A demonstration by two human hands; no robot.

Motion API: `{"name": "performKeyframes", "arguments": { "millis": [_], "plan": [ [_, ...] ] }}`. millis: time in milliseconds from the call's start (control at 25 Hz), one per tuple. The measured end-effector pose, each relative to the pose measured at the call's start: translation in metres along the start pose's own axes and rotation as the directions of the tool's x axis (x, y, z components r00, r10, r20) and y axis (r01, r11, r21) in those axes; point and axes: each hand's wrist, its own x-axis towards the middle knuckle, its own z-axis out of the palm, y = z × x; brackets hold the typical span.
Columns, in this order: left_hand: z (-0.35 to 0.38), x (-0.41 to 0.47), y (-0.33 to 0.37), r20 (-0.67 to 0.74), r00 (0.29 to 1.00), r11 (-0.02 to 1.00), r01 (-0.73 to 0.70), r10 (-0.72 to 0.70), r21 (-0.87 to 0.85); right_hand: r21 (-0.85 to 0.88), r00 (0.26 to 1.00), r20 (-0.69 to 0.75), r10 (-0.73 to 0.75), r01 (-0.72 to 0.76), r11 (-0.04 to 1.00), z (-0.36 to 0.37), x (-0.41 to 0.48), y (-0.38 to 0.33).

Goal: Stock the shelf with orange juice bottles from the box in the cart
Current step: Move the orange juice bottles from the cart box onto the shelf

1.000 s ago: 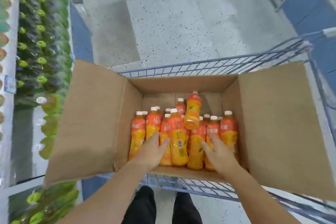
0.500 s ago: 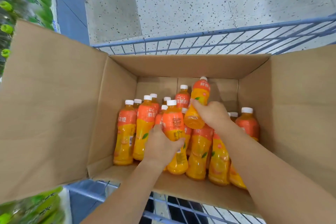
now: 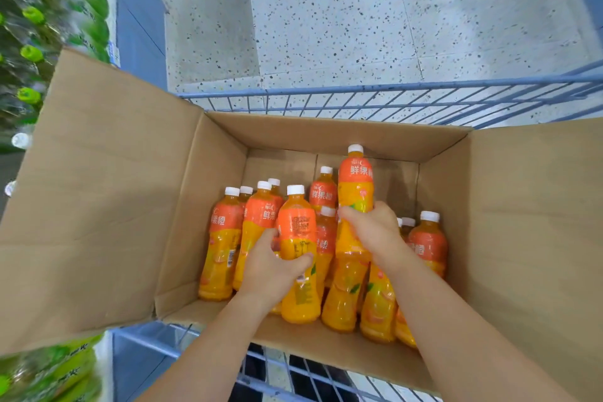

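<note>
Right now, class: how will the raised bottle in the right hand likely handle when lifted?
The raised bottle looks full to the neck, so probably heavy for its size. Its glossy label may be slippery, though the right hand wraps its middle. Tall and narrow, it could tip easily.

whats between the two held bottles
Head view: a standing white-capped bottle shows between the front bottle in the left hand and the raised bottle in the right hand.

The box was matt brown cardboard. The orange juice bottles were glossy clear plastic with shiny film labels and smooth white plastic caps. The cart was blue-coated metal wire. The floor was smooth speckled stone.
</note>
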Motion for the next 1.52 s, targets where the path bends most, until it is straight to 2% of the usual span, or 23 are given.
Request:
{"name": "performKeyframes", "arguments": {
  "millis": [200,440,680,760,960,1200,1360,1520],
  "plan": [
    [-0.031,-0.032,0.015,0.126,0.992,0.991,0.043,-0.027,-0.125,0.007,0.994,0.094,-0.05,0.05,0.999,-0.02,-0.067,0.004],
    [-0.09,-0.096,0.044,0.174,0.98,0.973,-0.059,0.099,-0.222,0.019,0.966,0.114,-0.23,0.229,0.973,-0.029,-0.164,-0.006],
    [-0.154,-0.155,0.074,0.062,0.967,0.92,-0.214,0.248,-0.329,0.063,0.911,0.044,-0.41,0.407,0.911,-0.015,-0.243,-0.029],
    [-0.179,-0.176,0.083,-0.002,0.956,0.886,-0.274,0.295,-0.374,0.071,0.873,0.046,-0.486,0.482,0.873,-0.008,-0.266,-0.044],
    [-0.221,-0.232,0.095,-0.134,0.924,0.798,-0.378,0.358,-0.469,0.105,0.735,0.161,-0.659,0.651,0.752,0.005,-0.312,-0.085],
    [-0.232,-0.306,0.087,-0.393,0.862,0.591,-0.506,0.32,-0.628,0.123,0.498,0.414,-0.762,0.799,0.589,0.015,-0.357,-0.118],
    [-0.256,-0.356,0.068,-0.631,0.731,0.527,-0.655,0.261,-0.542,0.13,0.354,0.546,-0.76,0.86,0.494,0.042,-0.397,-0.128],
    [-0.301,-0.42,0.037,-0.811,0.55,0.528,-0.758,0.201,-0.383,0.208,0.16,0.668,-0.727,0.898,0.389,0.088,-0.463,-0.135]
  ]
}}
